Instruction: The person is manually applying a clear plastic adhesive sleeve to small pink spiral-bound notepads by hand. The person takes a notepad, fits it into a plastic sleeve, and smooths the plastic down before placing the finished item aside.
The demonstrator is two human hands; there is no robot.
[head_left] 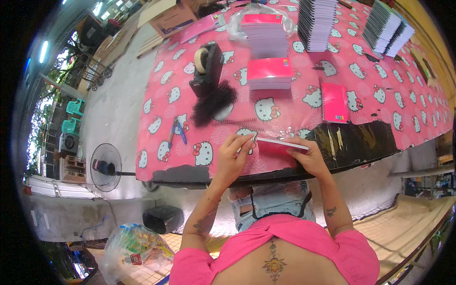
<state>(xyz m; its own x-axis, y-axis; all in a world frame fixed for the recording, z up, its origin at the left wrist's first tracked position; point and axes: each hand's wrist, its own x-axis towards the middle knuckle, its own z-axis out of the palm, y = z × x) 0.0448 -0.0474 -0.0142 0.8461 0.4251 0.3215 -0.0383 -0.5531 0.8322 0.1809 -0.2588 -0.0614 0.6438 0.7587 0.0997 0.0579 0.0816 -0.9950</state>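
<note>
My right hand [308, 154] grips a thin pink-covered notebook [274, 147] by its right end, tilted just above the table's near edge. At its left end, my left hand [238, 151] is closed in a pinch; what sits between those fingertips is too small to make out. Just beyond lies a loose dark spiral wire [235, 122]. A heap of black spiral coils [214, 102] rests behind it, against a black tape dispenser [213, 69]. Blue-handled pliers [178, 130] lie to the left. Farther back is a stack of pink-covered pads [269, 70]; a pink spiral notebook [335, 102] lies to the right.
The table wears a pink cartoon-cat cover [166, 97], torn to black at the near edge [354, 142]. Tall piles of spiral-bound notebooks [317, 26] and a cardboard box [166, 20] stand at the back. Left of the table is a fan [105, 166]; a plastic bag [137, 247] sits lower left.
</note>
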